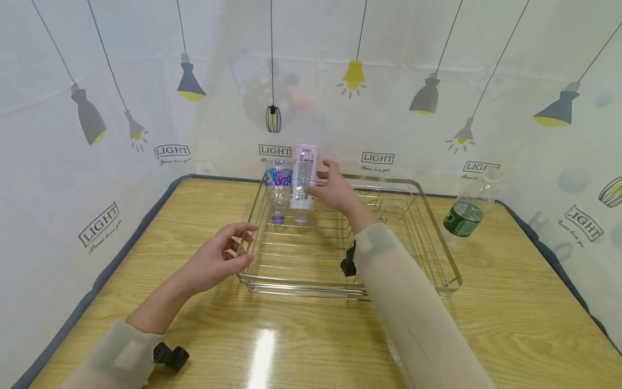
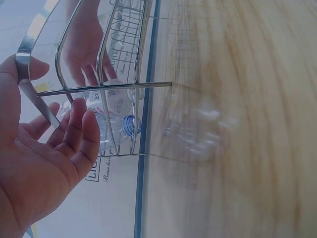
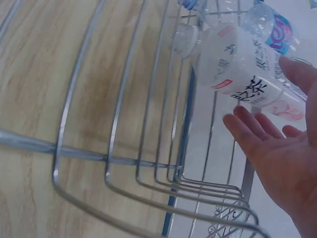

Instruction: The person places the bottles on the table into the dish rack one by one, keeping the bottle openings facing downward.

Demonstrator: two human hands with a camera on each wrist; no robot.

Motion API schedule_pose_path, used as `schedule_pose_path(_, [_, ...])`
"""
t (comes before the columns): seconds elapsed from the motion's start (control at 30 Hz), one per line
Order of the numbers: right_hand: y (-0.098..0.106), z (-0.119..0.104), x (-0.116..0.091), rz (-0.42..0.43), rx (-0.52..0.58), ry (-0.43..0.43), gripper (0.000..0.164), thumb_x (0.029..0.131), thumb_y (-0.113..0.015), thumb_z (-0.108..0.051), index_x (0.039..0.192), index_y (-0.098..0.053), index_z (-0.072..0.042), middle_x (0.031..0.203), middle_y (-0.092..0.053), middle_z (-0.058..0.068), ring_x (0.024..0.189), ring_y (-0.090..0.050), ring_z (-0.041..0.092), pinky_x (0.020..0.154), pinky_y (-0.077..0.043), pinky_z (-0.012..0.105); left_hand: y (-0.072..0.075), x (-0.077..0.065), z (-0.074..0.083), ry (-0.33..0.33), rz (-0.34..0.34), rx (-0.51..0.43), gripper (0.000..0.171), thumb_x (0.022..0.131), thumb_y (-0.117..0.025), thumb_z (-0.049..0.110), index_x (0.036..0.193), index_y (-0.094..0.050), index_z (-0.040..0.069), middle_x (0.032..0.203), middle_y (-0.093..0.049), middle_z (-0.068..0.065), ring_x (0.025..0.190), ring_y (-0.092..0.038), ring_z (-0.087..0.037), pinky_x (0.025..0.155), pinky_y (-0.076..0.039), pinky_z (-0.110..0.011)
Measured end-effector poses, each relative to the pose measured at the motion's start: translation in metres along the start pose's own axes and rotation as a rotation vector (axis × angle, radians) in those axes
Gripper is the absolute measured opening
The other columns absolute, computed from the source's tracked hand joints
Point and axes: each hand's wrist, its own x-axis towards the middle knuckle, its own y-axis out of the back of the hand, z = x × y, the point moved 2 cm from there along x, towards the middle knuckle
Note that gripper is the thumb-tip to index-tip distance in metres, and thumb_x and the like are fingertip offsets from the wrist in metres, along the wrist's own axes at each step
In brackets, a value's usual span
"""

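Bottle handling: holding the right hand (image 1: 335, 188) spread close beside the pink-and-white bottle (image 1: 304, 175), leaving any touch impossible to tell. Locating that bottle neck down inside the wire rack (image 1: 440, 237), just left of the right hand and next to the blue-labelled bottle (image 1: 278, 177). Holding the left hand (image 1: 218, 265) parted and loosely curved at the rack's left side, gripping no bottle; leaving contact with the metal uncertain. For good practice, judging by the inverted stance: supporting the bottle from two opposite sides until certain of balance; moving slowly, without knocking the blue-labelled bottle; steadying the rack lightly with the left hand. Leaving undisturbed the green-labelled bottle (image 1: 464, 219), outside the rack, well to the right of the right hand.
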Motion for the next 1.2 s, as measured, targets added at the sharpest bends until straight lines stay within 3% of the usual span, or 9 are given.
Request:
schedule_pose_path(0.27, [0.017, -0.024, -0.007, 0.184, 0.182, 0.097, 0.082, 0.105, -0.074, -0.028, 0.171, -0.026, -0.015, 0.165, -0.046, 0.017, 0.148, -0.053, 0.036, 0.118, -0.052, 0.054, -0.001, 0.001, -0.003, 0.015, 0.006, -0.002, 0.057, 0.104, -0.072, 0.015, 0.157, -0.051, 0.010, 0.138, -0.056, -0.021, 0.106, -0.060, -0.029, 0.080, -0.057, -0.030])
schedule_pose_path(0.6, [0.053, -0.068, -0.046, 0.178, 0.307, 0.261, 0.065, 0.107, -0.070, -0.022, 0.163, -0.039, -0.014, 0.156, -0.055, 0.013, 0.135, -0.062, 0.028, 0.115, -0.055, 0.048, -0.001, 0.002, -0.005, 0.003, 0.005, -0.011, 0.057, 0.104, -0.072, 0.015, 0.156, -0.051, 0.010, 0.138, -0.055, -0.024, 0.104, -0.061, -0.029, 0.078, -0.057, -0.029])
schedule_pose_path(0.83, [0.094, -0.076, -0.086, 0.191, 0.141, 0.314, 0.060, 0.107, -0.070, -0.029, 0.161, -0.045, -0.019, 0.153, -0.058, 0.007, 0.130, -0.064, 0.024, 0.107, -0.056, 0.034, -0.001, 0.000, -0.004, 0.008, 0.004, -0.005, 0.057, 0.104, -0.073, 0.016, 0.156, -0.051, 0.010, 0.137, -0.056, -0.024, 0.104, -0.061, -0.029, 0.076, -0.057, -0.029])
schedule_pose_path(1.07, [0.141, -0.064, -0.130, 0.267, -0.063, 0.318, 0.057, 0.109, -0.068, -0.033, 0.161, -0.047, -0.020, 0.150, -0.060, 0.004, 0.125, -0.063, 0.012, 0.098, -0.053, 0.019, -0.001, -0.001, -0.003, 0.014, 0.001, -0.007, 0.058, 0.104, -0.073, 0.015, 0.157, -0.050, 0.007, 0.137, -0.057, -0.021, 0.103, -0.061, -0.029, 0.075, -0.058, -0.029])
schedule_pose_path(1.2, [0.172, -0.053, -0.150, 0.326, -0.150, 0.314, 0.055, 0.109, -0.068, -0.032, 0.159, -0.049, -0.020, 0.143, -0.061, -0.007, 0.120, -0.063, 0.005, 0.093, -0.051, 0.013, 0.000, 0.000, -0.002, 0.011, 0.002, -0.004, 0.058, 0.104, -0.074, 0.016, 0.157, -0.050, 0.007, 0.137, -0.057, -0.022, 0.103, -0.061, -0.029, 0.074, -0.057, -0.029])
